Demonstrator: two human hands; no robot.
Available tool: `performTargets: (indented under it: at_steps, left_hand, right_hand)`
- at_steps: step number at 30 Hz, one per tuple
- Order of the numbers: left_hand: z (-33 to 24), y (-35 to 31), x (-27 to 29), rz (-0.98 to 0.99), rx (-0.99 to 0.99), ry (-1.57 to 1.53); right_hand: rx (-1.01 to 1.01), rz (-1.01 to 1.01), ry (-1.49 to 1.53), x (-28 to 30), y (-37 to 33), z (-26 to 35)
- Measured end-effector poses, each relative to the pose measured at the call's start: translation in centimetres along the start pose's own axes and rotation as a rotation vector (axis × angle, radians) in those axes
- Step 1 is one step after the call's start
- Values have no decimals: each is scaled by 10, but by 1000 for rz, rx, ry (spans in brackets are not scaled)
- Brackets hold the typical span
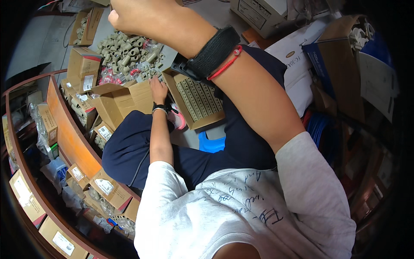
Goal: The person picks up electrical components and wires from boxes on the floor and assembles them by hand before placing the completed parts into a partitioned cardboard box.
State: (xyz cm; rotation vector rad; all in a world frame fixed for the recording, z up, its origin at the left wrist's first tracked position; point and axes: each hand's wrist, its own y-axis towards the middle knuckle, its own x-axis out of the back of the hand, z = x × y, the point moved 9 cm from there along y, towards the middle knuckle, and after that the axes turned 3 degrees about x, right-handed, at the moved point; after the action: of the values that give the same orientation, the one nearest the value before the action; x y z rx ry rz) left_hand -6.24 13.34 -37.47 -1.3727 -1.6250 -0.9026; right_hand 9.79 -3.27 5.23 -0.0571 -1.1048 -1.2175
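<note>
My left hand (pixel 158 90) reaches down to the near edge of a loose pile of beige plastic pipe fittings (pixel 123 54), beside an open carton (pixel 172 86). Its fingertips are small and partly hidden against the fittings, so whether they grip one is unclear. Neat rows of beige ribbed pieces (pixel 200 99) fill that carton, between my legs. Raised high across the view, my right hand (pixel 129 16) is cut by the upper edge above the pile. One thumb-like tip shows, while the other fingers are out of sight.
Open cardboard flaps (pixel 129 99) stand left of my left hand. An orange-sided shelf (pixel 69 118) with cartons and bagged fittings curves along the left. A blue plastic stool (pixel 211 142) shows beneath me. Grey-white boxes (pixel 258 15) and an open carton (pixel 336 56) stand right.
</note>
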Motion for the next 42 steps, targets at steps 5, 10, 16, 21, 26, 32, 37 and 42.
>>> performTargets:
  at_steps: [5, 10, 16, 21, 26, 32, 37, 42]
  left_hand:
    - [133, 15, -24, 95, 171, -191]
    - [162, 27, -21, 56, 432, -204]
    - [108, 41, -11, 101, 593, -176]
    - [124, 47, -13, 80, 573, -152]
    - [120, 47, -32, 77, 550, -147]
    - [120, 43, -37, 52, 526, -129]
    - [112, 46, -39, 33, 502, -132]
    - [113, 48, -41, 20, 498, -132]
  right_hand:
    - [51, 1, 45, -3, 8, 30]
    - [59, 71, -5, -2, 8, 32]
    - [110, 219, 35, -18, -5, 36]
    - [136, 330, -10, -19, -8, 49]
    - [144, 335, -27, -24, -14, 41]
    - [137, 415, -27, -32, -24, 41]
    - [179, 378, -35, -31, -26, 42]
    - [200, 333, -22, -28, -28, 35]
